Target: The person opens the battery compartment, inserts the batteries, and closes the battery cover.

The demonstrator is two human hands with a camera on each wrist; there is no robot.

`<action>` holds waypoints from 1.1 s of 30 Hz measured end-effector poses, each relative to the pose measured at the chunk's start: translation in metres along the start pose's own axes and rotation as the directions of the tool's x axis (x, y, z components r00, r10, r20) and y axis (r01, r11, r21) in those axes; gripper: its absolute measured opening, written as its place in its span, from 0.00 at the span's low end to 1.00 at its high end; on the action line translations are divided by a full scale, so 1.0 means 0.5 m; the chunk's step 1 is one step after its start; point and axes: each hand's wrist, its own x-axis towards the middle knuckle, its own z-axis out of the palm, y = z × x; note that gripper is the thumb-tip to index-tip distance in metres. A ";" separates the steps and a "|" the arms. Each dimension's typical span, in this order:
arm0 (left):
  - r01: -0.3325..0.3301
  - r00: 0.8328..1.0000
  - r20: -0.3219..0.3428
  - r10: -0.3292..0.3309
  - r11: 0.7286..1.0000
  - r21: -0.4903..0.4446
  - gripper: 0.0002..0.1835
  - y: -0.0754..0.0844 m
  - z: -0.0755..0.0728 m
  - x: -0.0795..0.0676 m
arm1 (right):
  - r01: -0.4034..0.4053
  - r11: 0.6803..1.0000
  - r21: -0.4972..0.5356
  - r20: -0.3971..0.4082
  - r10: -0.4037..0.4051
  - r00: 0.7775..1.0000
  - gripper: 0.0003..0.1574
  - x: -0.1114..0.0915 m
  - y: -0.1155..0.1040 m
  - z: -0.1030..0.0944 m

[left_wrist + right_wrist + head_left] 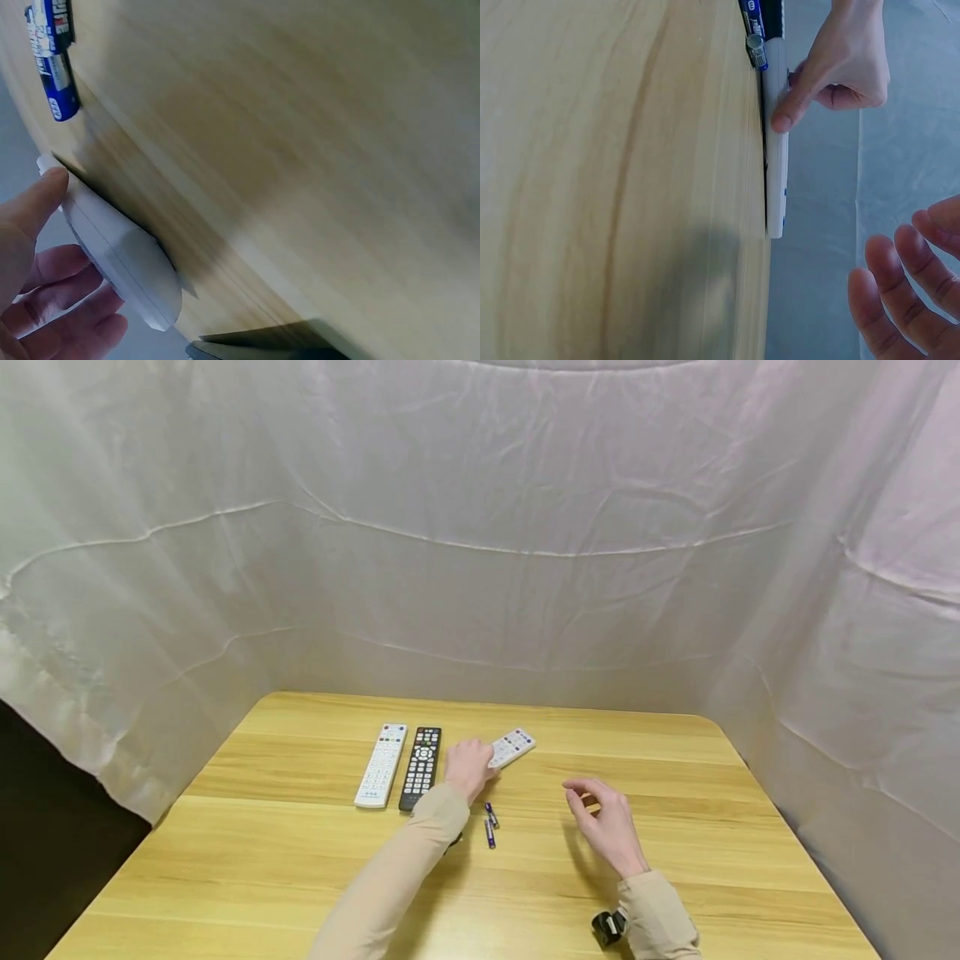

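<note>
Toward the back of the table, my left hand [470, 768] grips a short white remote control [513, 747] that lies at an angle with its buttons up. In the left wrist view the thumb presses one side of this remote [124, 244], and the other fingers curl at its far side. My right hand [611, 827] hovers above the wood to the right, fingers loosely bent and holding nothing. Between the hands, nearer the front, lie two blue batteries, one [491, 816] just behind the other [490, 833].
Left of my left hand lie a black remote control [422, 768] and a longer white remote control [382, 766], side by side. The wooden table [247, 860] is enclosed by pale curtains [525, 593] at the back and sides.
</note>
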 end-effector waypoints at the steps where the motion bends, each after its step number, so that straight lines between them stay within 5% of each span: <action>1: 0.005 1.000 0.003 -0.005 1.000 -0.002 0.20 -0.001 0.001 0.000 | 0.000 1.000 0.000 0.000 0.000 1.000 0.09 0.000 0.000 0.000; 16: 0.022 1.000 0.005 -0.023 0.994 0.103 0.27 0.001 0.017 0.002 | 0.002 1.000 0.004 0.004 -0.002 1.000 0.09 0.001 0.000 0.000; 33: 0.028 0.995 -0.096 -0.026 0.999 0.021 0.35 -0.020 -0.005 -0.011 | -0.001 1.000 0.008 0.015 0.001 1.000 0.09 0.000 0.002 0.002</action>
